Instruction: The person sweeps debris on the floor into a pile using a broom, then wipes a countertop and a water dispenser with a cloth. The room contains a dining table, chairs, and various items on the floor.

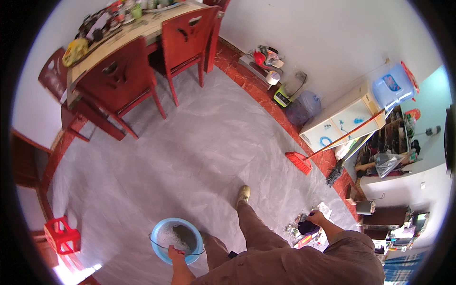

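Observation:
My left hand (176, 253) grips the thin wire handle of a light blue plastic bucket (155, 228). Soapy grey water (178, 237) with white foam fills part of the bucket. On the other side of my body, my right hand (316, 218) is closed around a dark purple cloth (307, 227), which hangs from the fingers. Beneath the cloth, a heap of litter and scraps (293, 228) lies on the grey floor (199, 153). One shoe (244, 193) is set forward between the bucket and the heap.
Red wooden chairs (117, 82) stand along a cluttered dining table (153, 23). A red broom (300, 162) and a mop (335, 172) lean by a white cabinet (342, 114). Water jugs (304, 107) and a blender (290, 89) line the wall. A red plastic stool (62, 236) is at left.

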The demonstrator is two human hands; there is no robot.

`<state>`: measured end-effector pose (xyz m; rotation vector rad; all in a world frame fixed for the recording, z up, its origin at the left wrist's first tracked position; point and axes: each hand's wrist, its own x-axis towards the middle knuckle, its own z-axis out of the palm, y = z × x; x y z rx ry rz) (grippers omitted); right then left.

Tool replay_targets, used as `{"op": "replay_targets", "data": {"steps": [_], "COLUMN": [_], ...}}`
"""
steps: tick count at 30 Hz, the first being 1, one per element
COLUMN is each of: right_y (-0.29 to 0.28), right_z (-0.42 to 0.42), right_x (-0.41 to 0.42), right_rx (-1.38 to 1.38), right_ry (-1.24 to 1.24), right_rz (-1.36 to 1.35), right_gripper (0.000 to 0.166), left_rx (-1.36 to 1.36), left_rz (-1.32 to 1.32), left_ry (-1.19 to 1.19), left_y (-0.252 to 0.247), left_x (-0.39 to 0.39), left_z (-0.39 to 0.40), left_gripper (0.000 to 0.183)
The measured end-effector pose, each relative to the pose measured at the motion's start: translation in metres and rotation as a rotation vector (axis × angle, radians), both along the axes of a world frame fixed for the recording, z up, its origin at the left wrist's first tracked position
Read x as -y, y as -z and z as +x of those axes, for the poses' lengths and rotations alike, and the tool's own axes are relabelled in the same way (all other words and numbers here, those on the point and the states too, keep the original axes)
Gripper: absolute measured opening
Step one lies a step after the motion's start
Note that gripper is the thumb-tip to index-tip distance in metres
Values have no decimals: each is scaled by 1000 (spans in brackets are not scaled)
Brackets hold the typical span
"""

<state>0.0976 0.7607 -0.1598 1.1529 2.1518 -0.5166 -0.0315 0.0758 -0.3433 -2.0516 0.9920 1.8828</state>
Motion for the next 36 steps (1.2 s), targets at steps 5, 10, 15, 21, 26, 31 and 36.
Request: {"op": "replay_targets", "data": {"steps": [5,10,15,21,26,31,36], "right_y": [18,28,35,34,36,32,47], "right_z": [-33,-35,-13,47,93,100,85], "right_x": [-47,-100,-122,-117,-86,-54,-18], "right_rx": [-142,-347,-301,-268,-247,-275,-296], "right_ry": [97,228,363,621,823,1026,1131], "right_rz": [-129,-195,-216,-229,-162,-159,-229], "right_gripper": [31,17,25,21,21,18,17], "left_rx": [11,-87,-156,-219,-130,-105,-33], "left_rz": [-37,80,152,300,332,353,369], "left_ry": [160,384,486,630,736,840,970], "left_y": [-11,22,25,36,52,51,67], "left_x": [-118,-235,-387,-567,-690,-779,-798], "left_z": [-76,-142,-198,-257,-276,-278,-270], "left_gripper": [22,25,20,22,21,21,26]}}
